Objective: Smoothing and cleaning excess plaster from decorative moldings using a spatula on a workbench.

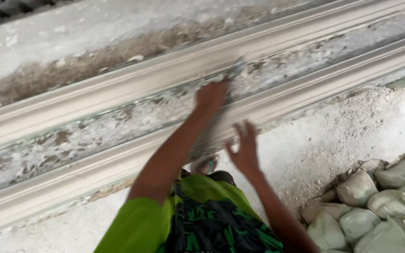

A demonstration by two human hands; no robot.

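Left hand (211,96) up against the long moulded plaster profile (132,82), fingers clenched around a blurred grey scraping tool (234,72) whose tip presses into the flat, speckled channel (94,131) between the 2 raised ribs. Tool too smeared by motion to tell its exact kind. Right hand (245,149) lower and nearer the body, just in front of the near rib (305,93), fingers spread and released, grasping nothing and touching nothing visible. Profile running slantwise across the whole view, from lower left to upper right, pale beige on the ribs, patchy white and brown in the channel. Rough, crusted grey and brown surface (71,61) above the far rib. White dusty floor (333,140) below the near rib, scattered with crumbs of plaster. Stack of filled, pale green-grey sacks (380,201) at lower right, well apart from both hands. Bright green sleeve (139,225) on the left arm, dark shorts with green pattern (212,225) beneath, and 1 foot in a sandal (206,165) on the floor between the 2 forearms.
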